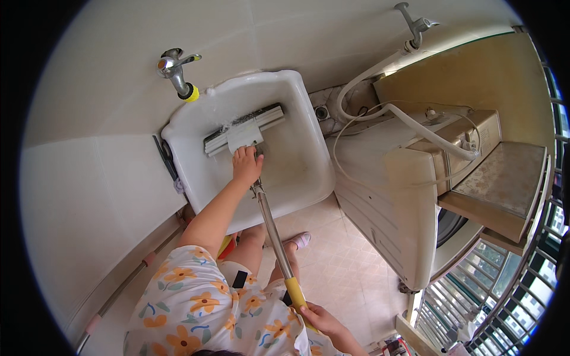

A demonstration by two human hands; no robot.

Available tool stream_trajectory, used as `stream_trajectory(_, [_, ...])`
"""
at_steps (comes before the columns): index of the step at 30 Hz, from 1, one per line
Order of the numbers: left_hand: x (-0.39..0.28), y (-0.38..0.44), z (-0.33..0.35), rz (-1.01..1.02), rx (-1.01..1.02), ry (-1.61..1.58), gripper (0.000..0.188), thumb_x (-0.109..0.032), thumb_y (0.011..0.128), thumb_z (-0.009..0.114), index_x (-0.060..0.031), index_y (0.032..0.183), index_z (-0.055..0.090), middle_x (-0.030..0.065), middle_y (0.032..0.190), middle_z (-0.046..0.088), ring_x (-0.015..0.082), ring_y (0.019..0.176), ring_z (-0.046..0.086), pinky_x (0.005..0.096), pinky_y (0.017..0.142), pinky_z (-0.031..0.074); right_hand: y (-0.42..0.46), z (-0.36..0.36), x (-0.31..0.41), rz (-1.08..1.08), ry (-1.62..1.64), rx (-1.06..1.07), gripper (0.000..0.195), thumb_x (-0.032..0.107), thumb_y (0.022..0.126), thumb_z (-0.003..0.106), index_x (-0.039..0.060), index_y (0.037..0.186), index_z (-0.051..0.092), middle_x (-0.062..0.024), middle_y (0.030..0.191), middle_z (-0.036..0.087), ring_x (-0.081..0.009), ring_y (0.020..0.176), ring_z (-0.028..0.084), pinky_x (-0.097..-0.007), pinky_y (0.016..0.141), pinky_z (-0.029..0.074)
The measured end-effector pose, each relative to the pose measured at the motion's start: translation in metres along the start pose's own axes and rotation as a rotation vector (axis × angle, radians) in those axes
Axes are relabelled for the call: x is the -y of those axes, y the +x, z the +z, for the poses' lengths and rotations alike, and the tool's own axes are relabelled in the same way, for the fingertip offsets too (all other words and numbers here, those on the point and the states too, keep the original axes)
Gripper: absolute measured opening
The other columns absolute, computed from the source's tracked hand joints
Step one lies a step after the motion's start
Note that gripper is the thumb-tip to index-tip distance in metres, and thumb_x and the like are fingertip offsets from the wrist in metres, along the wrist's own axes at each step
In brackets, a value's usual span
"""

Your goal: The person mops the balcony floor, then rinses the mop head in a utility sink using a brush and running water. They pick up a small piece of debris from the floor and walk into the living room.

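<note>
A sponge mop with a white plastic head (246, 133) lies tilted inside the white ceramic sink (318, 147). Water splashes on the dark strip along its far edge. My left hand (247, 165) grips the mop at the joint of head and pole, fingers over the white plate. From there the metal pole (272, 227) runs over the sink's front rim towards my body. My right hand (321, 317) is closed around the yellow grip (295, 293) near the pole's end. Part of the joint is hidden under my left hand.
A chrome tap (174, 73) with a yellow-ringed outlet juts from the wall above the sink. At right stands a washing machine (387, 196), with a white hose (356, 89) leading to a second tap (416, 29). Another pole (120, 293) leans along the left wall.
</note>
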State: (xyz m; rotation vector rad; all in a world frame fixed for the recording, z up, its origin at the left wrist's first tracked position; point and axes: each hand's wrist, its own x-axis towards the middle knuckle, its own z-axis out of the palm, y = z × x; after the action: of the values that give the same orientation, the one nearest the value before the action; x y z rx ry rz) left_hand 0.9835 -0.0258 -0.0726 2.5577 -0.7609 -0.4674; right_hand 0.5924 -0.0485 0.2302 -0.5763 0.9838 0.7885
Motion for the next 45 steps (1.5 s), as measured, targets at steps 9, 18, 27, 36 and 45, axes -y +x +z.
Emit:
stream_trajectory(9, [-0.083, 0.045, -0.284, 0.463, -0.761, -0.092, 0.034, -0.007, 0.083, 0.064, -0.0051, 0.115, 0.054, 0.0133, 0.119, 0.051, 0.0293, 0.115, 0.045, 0.0426, 0.100, 0.034, 0.159, -0.007, 0.092, -0.306, 0.015, 0.008, 0.054, 0.047, 0.095, 0.051, -0.0039, 0.108, 0.061, -0.0107, 0.090, 0.064, -0.0197, 0.085, 0.063, -0.0319, 0.080, 0.052])
stream_trajectory(18, [-0.099, 0.090, -0.326, 0.522, -0.612, 0.227, 0.037, -0.026, 0.087, 0.064, -0.0141, 0.122, 0.059, 0.0052, 0.124, 0.055, 0.0253, 0.113, 0.049, 0.0414, 0.100, 0.032, 0.215, 0.000, 0.121, -0.038, 0.699, 0.329, 0.044, 0.041, 0.098, 0.049, 0.0035, 0.120, 0.054, -0.0056, 0.087, 0.062, -0.0084, 0.061, 0.052, -0.0202, 0.049, 0.045])
stream_trajectory(27, [-0.075, 0.086, -0.332, 0.533, -0.591, 0.310, 0.018, -0.024, 0.088, 0.063, -0.0129, 0.102, 0.066, 0.0015, 0.127, 0.058, 0.0250, 0.126, 0.043, 0.0401, 0.103, 0.028, 0.170, -0.011, 0.153, 0.041, 0.813, 0.526, 0.006, 0.013, 0.096, 0.051, 0.0084, 0.099, 0.053, 0.0033, 0.065, 0.042, -0.0012, 0.044, 0.033, -0.0158, 0.035, 0.028])
stream_trajectory(36, [-0.092, 0.020, -0.298, 0.387, -0.735, -0.125, 0.033, -0.008, 0.092, 0.050, -0.0061, 0.125, 0.052, 0.0116, 0.140, 0.044, 0.0259, 0.129, 0.040, 0.0408, 0.108, 0.028, 0.029, -0.029, 0.124, 0.070, 0.520, 0.437, 0.011, 0.006, 0.092, 0.053, 0.0107, 0.100, 0.047, 0.0027, 0.065, 0.041, -0.0040, 0.045, 0.036, -0.0193, 0.038, 0.030])
stream_trajectory(45, [-0.096, -0.091, -0.104, -0.265, 0.243, -0.518, 0.024, -0.026, 0.093, 0.059, -0.0028, 0.088, 0.062, 0.0035, 0.074, 0.059, 0.0161, 0.068, 0.055, 0.0311, 0.062, 0.044, -0.046, -0.043, 0.111, 0.007, 0.076, 0.250, 0.022, 0.003, 0.086, 0.061, 0.0035, 0.102, 0.047, -0.0024, 0.062, 0.049, -0.0064, 0.043, 0.041, -0.0220, 0.038, 0.032])
